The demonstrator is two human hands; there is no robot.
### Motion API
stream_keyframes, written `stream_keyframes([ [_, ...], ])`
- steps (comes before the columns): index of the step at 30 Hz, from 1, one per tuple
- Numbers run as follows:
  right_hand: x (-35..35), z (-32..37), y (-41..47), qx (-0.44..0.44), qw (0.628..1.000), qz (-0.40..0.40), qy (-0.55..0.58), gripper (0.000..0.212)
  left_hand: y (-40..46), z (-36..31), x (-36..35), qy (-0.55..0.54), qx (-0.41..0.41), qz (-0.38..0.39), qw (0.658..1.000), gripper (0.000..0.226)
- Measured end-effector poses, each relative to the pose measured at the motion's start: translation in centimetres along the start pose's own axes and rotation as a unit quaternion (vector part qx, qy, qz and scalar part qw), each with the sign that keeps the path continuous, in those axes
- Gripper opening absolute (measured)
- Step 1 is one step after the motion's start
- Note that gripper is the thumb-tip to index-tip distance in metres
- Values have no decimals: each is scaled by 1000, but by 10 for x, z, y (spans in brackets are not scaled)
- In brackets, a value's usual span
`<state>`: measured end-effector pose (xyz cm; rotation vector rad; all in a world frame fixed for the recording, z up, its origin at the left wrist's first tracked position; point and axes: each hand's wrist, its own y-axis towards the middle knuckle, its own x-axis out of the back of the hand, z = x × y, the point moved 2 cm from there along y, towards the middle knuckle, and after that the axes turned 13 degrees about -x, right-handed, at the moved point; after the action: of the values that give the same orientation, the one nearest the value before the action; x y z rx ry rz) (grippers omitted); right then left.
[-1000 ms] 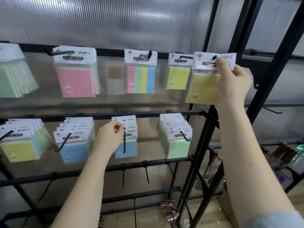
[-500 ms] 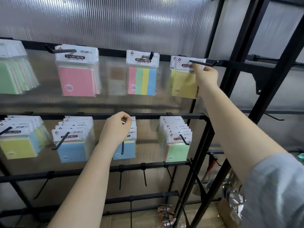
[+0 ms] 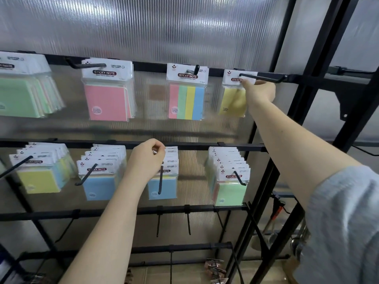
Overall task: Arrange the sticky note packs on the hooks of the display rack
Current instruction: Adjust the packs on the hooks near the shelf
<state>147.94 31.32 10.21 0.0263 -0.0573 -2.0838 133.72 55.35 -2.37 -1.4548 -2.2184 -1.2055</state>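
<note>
A yellow sticky note pack (image 3: 232, 100) hangs far back on the top-right hook (image 3: 264, 78) of the black display rack (image 3: 205, 69). My right hand (image 3: 258, 91) pinches its white header from the right, under the hook. My left hand (image 3: 146, 159) is closed around the headers of the blue sticky note packs (image 3: 163, 188) on the third hook of the middle row. The top row also holds a four-colour pack (image 3: 187, 93), pink packs (image 3: 107, 93) and green packs (image 3: 22, 95).
The middle row has a yellow stack (image 3: 39, 171), a blue stack (image 3: 100, 175) and a green stack (image 3: 228, 177). Bare hooks (image 3: 188, 222) hang on the lower bar. A ribbed translucent panel (image 3: 143, 27) backs the rack. Black uprights (image 3: 352, 58) stand to the right.
My right hand slid the yellow pack along the top-right hook from its tip back to the panel. My left hand rose slightly on the blue packs.
</note>
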Motion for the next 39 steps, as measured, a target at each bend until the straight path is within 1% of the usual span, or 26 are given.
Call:
stream_keyframes([
  [2, 1, -4, -1, 20, 1000, -20, -2, 41, -1, 2, 1, 2, -1, -1, 1000, 15],
  [6, 12, -14, -13, 43, 997, -64, 12, 25, -4, 1, 3, 4, -6, -5, 1000, 16],
  [13, 41, -48, -49, 62, 996, -50, 27, 9, -14, -3, 4, -6, -10, -3, 1000, 17],
  [17, 60, -88, -58, 57, 997, -44, 10, 15, -22, -1, 6, -10, -19, 7, 1000, 17],
  [20, 75, -131, -70, 6, 999, -51, -20, 23, -27, 5, 11, -9, -13, 21, 1000, 14],
  [22, 82, -156, -82, -44, 998, -50, -12, 32, -31, 11, 15, 1, -4, 31, 1000, 12],
  [24, 83, -173, -93, -78, 996, -32, -10, 37, -34, 14, 19, -11, 5, 32, 999, 12],
  [27, 80, -192, -104, -105, 994, -9, 2, 41, -36, 17, 24, -22, 9, 28, 999, 13],
  [30, 77, -206, -114, -125, 992, -1, 13, 38, -37, 20, 27, -19, 7, 32, 999, 15],
  [33, 72, -215, -126, -99, 995, 10, -13, 32, -38, 26, 30, -14, 10, 34, 999, 15],
  [35, 70, -219, -133, -86, 996, -6, -25, 33, -39, 29, 30, -13, 13, 36, 999, 14],
  [39, 66, -220, -147, -84, 994, -63, -35, 21, -41, 34, 31, -8, 15, 41, 999, 14],
])
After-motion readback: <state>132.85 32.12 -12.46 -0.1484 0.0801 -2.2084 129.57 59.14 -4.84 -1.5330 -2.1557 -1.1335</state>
